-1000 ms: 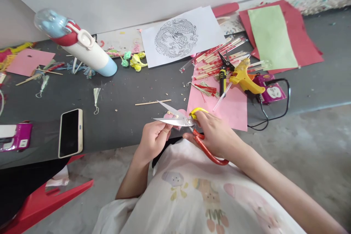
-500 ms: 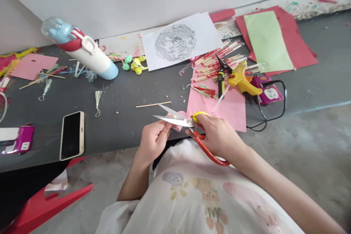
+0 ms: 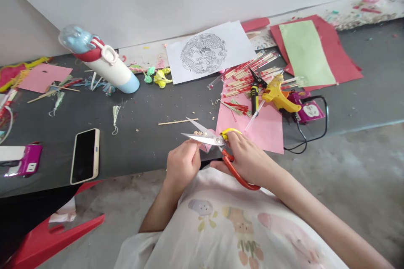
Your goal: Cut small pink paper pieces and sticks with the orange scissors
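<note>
Scissors (image 3: 218,140) spread wide, right at the near edge of the bench (image 3: 148,145), blades pointing left! The right hand (image 3: 244,153) has them by the yellow and red handles, which stand well apart. On the other side, the left hand (image 3: 183,160) is narrow, thumb and fingers pinched at the left edge of a small pink piece (image 3: 206,148), and the lower blade crosses in front, hiding part of it. Tiny pale bits (image 3: 198,133) show between the blades. Just beyond lies a thin stick (image 3: 170,123), the upper blade tip overlapping it in this view.

Over to the right, pink paper (image 3: 268,136) lies flat, carrying a red-and-pale tassel (image 3: 238,107) and a black-and-yellow tool (image 3: 254,100), with the yellow glue gun (image 3: 277,96) at its right edge beside a purple box (image 3: 309,111). Far side, a dragon drawing (image 3: 205,54) on white paper, and red-tipped sticks (image 3: 240,69) just right of it. Left now: a phone (image 3: 84,155) near the edge, a pale tassel (image 3: 116,113) beyond, and farther back a tilted-looking bottle (image 3: 116,71), white above a blue base.
</note>
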Demonstrator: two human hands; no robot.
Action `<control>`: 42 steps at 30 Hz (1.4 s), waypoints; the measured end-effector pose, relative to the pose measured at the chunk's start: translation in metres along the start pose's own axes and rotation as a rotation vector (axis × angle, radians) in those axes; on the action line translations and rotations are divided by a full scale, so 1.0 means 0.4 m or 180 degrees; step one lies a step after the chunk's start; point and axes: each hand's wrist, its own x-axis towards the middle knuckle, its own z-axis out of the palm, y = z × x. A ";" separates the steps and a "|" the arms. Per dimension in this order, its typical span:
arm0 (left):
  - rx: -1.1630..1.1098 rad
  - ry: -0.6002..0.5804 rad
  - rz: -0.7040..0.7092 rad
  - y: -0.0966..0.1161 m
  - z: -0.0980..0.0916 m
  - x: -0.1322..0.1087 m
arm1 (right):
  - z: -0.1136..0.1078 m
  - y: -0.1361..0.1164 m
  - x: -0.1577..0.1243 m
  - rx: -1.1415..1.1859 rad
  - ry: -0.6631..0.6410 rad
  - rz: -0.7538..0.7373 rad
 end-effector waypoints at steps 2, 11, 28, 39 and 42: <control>0.0086 0.0008 0.0049 0.001 0.007 -0.004 | 0.001 -0.001 0.001 0.0056 -0.0049 0.0002; -0.0147 -0.0070 -0.0066 0.006 0.007 0.000 | -0.009 -0.009 0.010 0.0060 -0.0044 0.0255; -0.0598 -0.0026 -0.0488 0.033 0.018 0.006 | -0.019 -0.005 0.004 -0.0249 0.0257 0.0199; -0.0107 0.0201 -0.0301 0.048 0.041 0.001 | 0.018 -0.003 0.002 0.0150 0.0133 0.0096; -0.0115 0.0183 -0.0275 0.048 0.038 0.004 | 0.012 0.001 0.003 0.0128 0.0212 0.0019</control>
